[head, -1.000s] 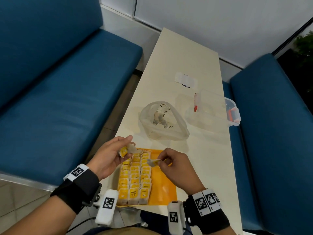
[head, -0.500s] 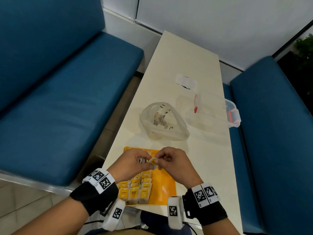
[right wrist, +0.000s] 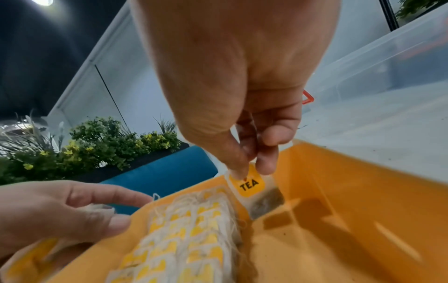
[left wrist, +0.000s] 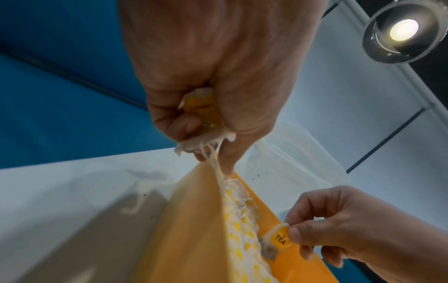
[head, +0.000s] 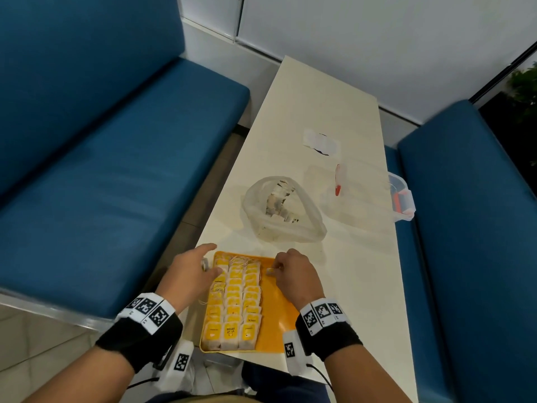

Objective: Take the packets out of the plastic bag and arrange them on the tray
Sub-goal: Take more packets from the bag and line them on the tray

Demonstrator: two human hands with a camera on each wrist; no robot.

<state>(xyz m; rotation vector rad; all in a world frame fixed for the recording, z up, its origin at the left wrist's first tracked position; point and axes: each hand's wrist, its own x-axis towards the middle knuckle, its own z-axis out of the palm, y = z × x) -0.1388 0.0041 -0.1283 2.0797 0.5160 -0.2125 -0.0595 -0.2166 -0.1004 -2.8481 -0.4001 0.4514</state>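
**Two tea packets held over the tray, a fourth row about to be started**

In the head view, the orange tray (head: 286, 321) is seen at the near table edge, three rows of yellow-tagged packets (head: 234, 301) filling its left part. The plastic bag (head: 283, 210) lies just beyond, more packets visible inside. The left hand (head: 193, 274) is placed at the tray's far left corner, the right hand (head: 293, 271) at the far end of the bare strip. One near tag appears to read "RELAX"; the others are too small to be read.

In the left wrist view, a packet (left wrist: 203, 114) is gripped in the curled left fingers (left wrist: 169, 118), its strings trailing down onto the rows. If this hand is lifted, the strings could snag and neighbouring packets be dragged out of line.

In the right wrist view, a tea packet (right wrist: 252, 186) marked "TEA" is pinched by its tag between thumb and fingertip (right wrist: 265, 160), its pouch just above or touching the tray floor beside the third row. Released tilted, it may topple across the bare strip.
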